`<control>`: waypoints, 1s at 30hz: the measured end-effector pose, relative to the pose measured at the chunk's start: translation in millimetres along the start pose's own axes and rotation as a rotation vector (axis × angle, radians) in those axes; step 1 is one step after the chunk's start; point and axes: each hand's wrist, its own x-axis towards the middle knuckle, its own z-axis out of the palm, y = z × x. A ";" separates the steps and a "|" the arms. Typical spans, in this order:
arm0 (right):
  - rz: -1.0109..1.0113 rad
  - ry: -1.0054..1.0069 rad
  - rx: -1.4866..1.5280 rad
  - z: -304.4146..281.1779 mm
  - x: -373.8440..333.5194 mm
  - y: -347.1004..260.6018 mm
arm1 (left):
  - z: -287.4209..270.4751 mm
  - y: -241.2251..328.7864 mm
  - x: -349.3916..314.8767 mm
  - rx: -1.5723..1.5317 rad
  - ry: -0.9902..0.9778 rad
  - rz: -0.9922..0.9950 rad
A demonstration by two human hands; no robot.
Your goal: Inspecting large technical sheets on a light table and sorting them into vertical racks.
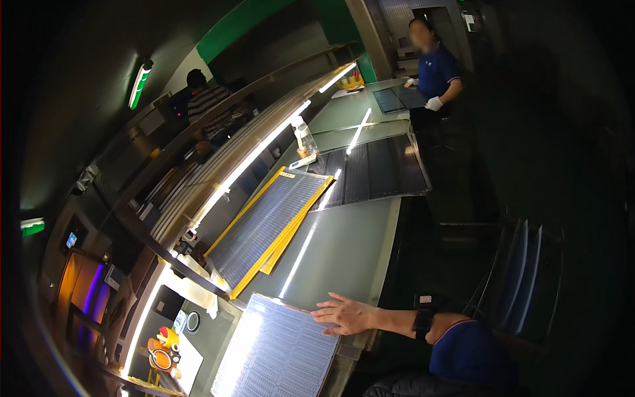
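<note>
Spread right hand at the corner of a pale, glaring panel

Far left: orange tub [162, 358] of small tools, white paper [190, 364] and a black-rimmed round item [192, 322] beside it. All sit off the panel's left edge; best left there, as anything dragged over that face could mark it.

Next, the pale patterned panel [284, 351], lying at the near end of the bench [337, 251]. Glare whitens its left part; surface detail is lost there. Checking from a second angle would help, I judge.

Beyond it, yellow-edged panels [271, 225] overlap askew, near corner just beside the pale one. Worth lifting clear of that corner rather than sliding into it. Overhead, a tube light [251, 163] throws the bright streaks.

Left hand: out of view; cannot tell whether it holds anything.

Right hand [345, 314]: bare, fingers fanned and nearly straight, laid over the panel's far right corner, grasping nothing that I can see. Seems a steadying or feeling touch; pressure cannot be read. Light, flat contact near the rim looks wisest, with both edges supported before any lift.

Farther right, up the bench: dark panel [377, 171], then a gloved co-worker [436, 74] at another sheet.
</note>
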 end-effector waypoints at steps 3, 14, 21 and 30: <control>-0.004 -0.007 0.000 -2.3 1.4 -1.5 | -20.2 -19.8 30.4 -0.127 -0.081 -0.247; 0.000 -0.013 0.014 -0.8 -1.4 -1.9 | -21.5 -38.5 50.3 0.167 0.159 -0.219; -0.012 -0.019 0.014 -1.0 0.8 -0.8 | -9.7 -26.7 44.4 0.157 0.137 -0.199; -0.006 0.052 0.020 2.5 -0.7 -1.5 | -0.4 -17.0 38.2 0.127 0.081 -0.147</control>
